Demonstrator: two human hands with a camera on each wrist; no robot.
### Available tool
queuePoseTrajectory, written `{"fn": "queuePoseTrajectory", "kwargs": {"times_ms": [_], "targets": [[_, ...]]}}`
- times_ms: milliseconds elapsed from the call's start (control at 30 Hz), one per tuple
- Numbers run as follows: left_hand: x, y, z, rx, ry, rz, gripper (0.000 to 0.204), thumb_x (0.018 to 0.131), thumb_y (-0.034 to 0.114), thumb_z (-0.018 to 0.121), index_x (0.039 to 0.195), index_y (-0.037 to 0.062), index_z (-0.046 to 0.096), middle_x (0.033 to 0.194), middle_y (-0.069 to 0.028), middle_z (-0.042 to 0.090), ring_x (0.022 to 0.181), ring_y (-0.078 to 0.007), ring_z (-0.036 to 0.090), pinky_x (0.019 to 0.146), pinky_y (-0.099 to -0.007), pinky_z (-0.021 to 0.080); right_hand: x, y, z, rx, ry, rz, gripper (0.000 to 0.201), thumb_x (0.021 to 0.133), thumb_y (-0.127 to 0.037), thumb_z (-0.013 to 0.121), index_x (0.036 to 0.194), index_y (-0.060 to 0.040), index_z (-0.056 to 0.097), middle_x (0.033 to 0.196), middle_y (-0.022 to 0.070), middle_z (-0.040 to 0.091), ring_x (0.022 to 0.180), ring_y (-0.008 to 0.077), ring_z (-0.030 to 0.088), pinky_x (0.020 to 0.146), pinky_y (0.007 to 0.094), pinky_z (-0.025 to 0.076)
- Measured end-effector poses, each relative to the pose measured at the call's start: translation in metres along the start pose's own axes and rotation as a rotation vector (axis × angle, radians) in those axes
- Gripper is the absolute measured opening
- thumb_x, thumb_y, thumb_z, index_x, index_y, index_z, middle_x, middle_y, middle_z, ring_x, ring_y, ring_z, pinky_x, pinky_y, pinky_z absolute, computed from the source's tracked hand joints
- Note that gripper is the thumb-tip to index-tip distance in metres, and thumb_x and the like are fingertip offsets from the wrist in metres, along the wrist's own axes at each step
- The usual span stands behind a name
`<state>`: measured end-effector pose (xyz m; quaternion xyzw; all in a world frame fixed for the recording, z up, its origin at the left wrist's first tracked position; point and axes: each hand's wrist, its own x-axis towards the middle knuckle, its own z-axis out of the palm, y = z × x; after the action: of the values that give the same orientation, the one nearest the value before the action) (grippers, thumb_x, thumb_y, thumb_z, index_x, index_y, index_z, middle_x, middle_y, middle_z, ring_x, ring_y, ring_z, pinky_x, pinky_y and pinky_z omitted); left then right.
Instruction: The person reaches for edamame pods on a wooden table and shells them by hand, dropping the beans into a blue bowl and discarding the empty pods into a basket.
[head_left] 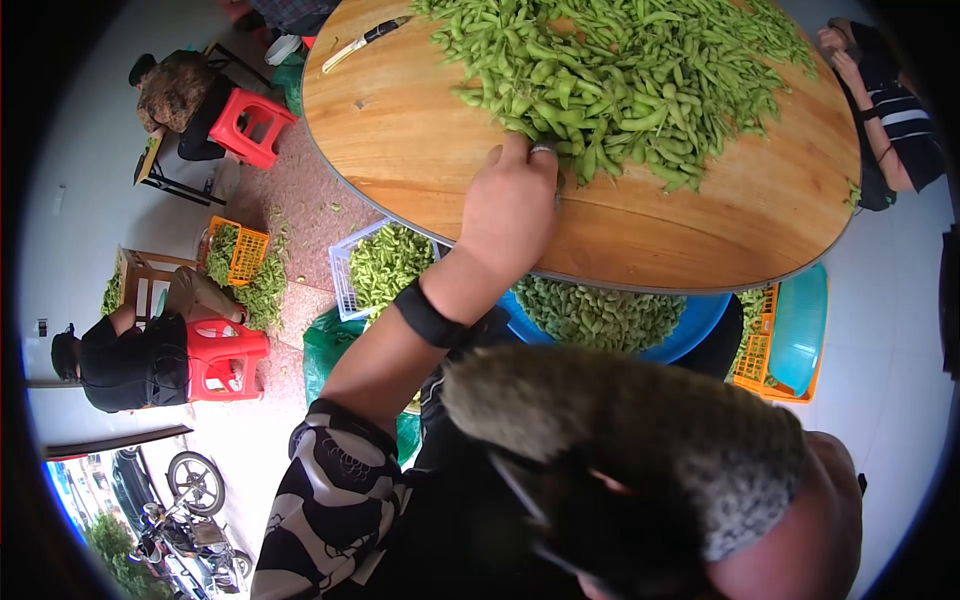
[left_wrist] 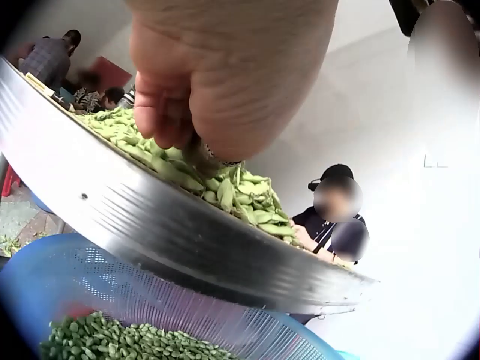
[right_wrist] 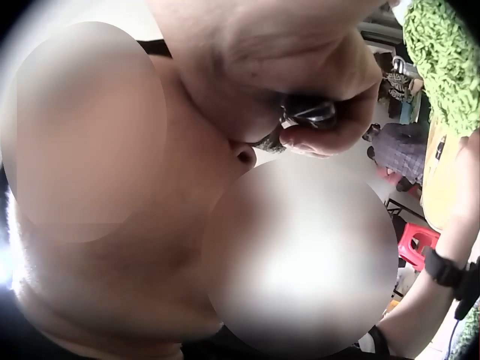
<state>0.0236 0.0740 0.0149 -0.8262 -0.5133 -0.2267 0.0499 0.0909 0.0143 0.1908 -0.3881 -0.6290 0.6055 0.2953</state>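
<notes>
Soybean pods (head_left: 640, 90) lie heaped on a round wooden table (head_left: 390, 130). At the near edge of the heap my left hand (head_left: 512, 205) has its fingers curled down among the pods, with a ring-like band on one finger. The left wrist view shows that hand's thumb and fingertips closed at a pod, partly hidden by the palm. My right hand (right_wrist: 270, 67) is raised close to my face and grips a small glossy black object (right_wrist: 313, 112); its kind cannot be told. In the head view a patterned sleeve (head_left: 620, 420) covers the raised forearm and the hand is hidden.
A knife (head_left: 365, 42) lies at the table's left. Below the near edge sits a blue basin (head_left: 690, 340) of shelled beans. A white basket (head_left: 345, 270) of pods stands left, an orange crate (head_left: 760, 350) right. Several people sit around, some on red stools (head_left: 250, 130).
</notes>
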Motion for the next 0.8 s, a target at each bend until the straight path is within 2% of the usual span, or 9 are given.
{"fn": "queuePoseTrajectory", "kwargs": {"times_ms": [200,267,433,533,600,667,700,733,800], "targets": [[0.004,0.009,0.009,0.081,-0.122,-0.17,0.013,0.078,0.004,0.054,0.09,-0.0004,0.053,0.093,-0.019,0.059,0.089,-0.0343,0.061,0.074,-0.0412,0.053,-0.011,0.02,-0.03,-0.053,0.01,0.031,0.018,0.081,-0.005,0.059,0.098,0.0007,0.056,0.076,0.012,0.063,0.063,0.0219,0.062,0.057,0.0299,0.049],[0.0,0.004,0.016,0.015,-0.034,-0.138,0.025,0.066,0.0,0.06,0.089,0.0001,0.051,0.087,-0.0211,0.059,0.081,-0.0392,0.061,0.072,-0.0454,0.052,-0.02,0.022,-0.03,-0.083,0.014,0.019,0.017,0.081,-0.007,0.059,0.097,0.0003,0.055,0.077,0.0128,0.063,0.064,0.0234,0.062,0.057,0.0312,0.049],[0.001,0.009,0.016,0.08,-0.047,-0.146,0.01,0.078,0.006,0.055,0.087,0.0026,0.055,0.084,-0.0171,0.061,0.078,-0.0352,0.064,0.065,-0.0424,0.053,-0.071,0.025,-0.011,-0.149,0.016,0.063,0.017,0.082,-0.011,0.061,0.093,-0.0006,0.053,0.078,0.0149,0.064,0.065,0.0274,0.063,0.056,0.0343,0.05],[0.003,0.011,0.008,0.071,-0.127,-0.194,0.016,0.085,0.021,0.061,0.087,0.0061,0.057,0.081,-0.0165,0.062,0.074,-0.0353,0.064,0.064,-0.0433,0.053,-0.09,0.015,-0.005,-0.183,0.028,0.061,0.019,0.083,-0.014,0.062,0.092,-0.0012,0.051,0.08,0.0161,0.064,0.066,0.0298,0.063,0.056,0.0362,0.05],[0.005,0.011,0.003,0.052,-0.117,-0.221,0.021,0.085,0.028,0.062,0.087,0.0072,0.057,0.081,-0.0164,0.062,0.072,-0.0356,0.064,0.063,-0.0435,0.053,-0.049,0.009,0.003,-0.217,0.011,0.035,0.02,0.083,-0.016,0.063,0.09,-0.0016,0.05,0.08,0.0169,0.064,0.066,0.0313,0.063,0.056,0.0375,0.05],[0.002,0.01,0.005,0.019,-0.102,-0.254,0.033,0.085,0.043,0.064,0.087,0.0098,0.06,0.079,-0.0158,0.061,0.068,-0.0367,0.063,0.061,-0.0443,0.053,-0.137,0.024,-0.001,-0.261,-0.012,0.017,0.021,0.084,-0.017,0.063,0.089,-0.002,0.05,0.081,0.0177,0.064,0.066,0.0329,0.064,0.055,0.0387,0.051],[-0.001,0.011,0.004,0.0,-0.092,-0.245,0.031,0.085,0.039,0.065,0.087,0.0086,0.06,0.078,-0.0171,0.062,0.069,-0.0377,0.063,0.061,-0.0454,0.052,-0.086,0.011,0.005,-0.279,-0.024,0.007,0.022,0.084,-0.018,0.064,0.088,-0.0022,0.049,0.081,0.0182,0.064,0.067,0.0337,0.064,0.055,0.0394,0.051],[-0.001,0.011,0.003,-0.013,-0.078,-0.235,0.03,0.084,0.036,0.066,0.086,0.0074,0.059,0.076,-0.0184,0.062,0.07,-0.0386,0.063,0.061,-0.0465,0.052,-0.081,0.007,0.005,-0.299,-0.034,-0.011,0.023,0.084,-0.019,0.064,0.088,-0.0024,0.049,0.082,0.0186,0.064,0.067,0.0345,0.064,0.055,0.04,0.051],[-0.006,0.007,0.003,-0.041,-0.038,-0.215,0.026,0.085,0.031,0.066,0.088,0.0064,0.058,0.077,-0.0198,0.062,0.07,-0.0393,0.062,0.062,-0.0471,0.052,-0.086,0.022,0.0,-0.265,0.224,-0.338,0.024,0.083,-0.019,0.064,0.089,-0.001,0.049,0.074,0.0171,0.059,0.06,0.0345,0.059,0.053,0.0401,0.05]]}}
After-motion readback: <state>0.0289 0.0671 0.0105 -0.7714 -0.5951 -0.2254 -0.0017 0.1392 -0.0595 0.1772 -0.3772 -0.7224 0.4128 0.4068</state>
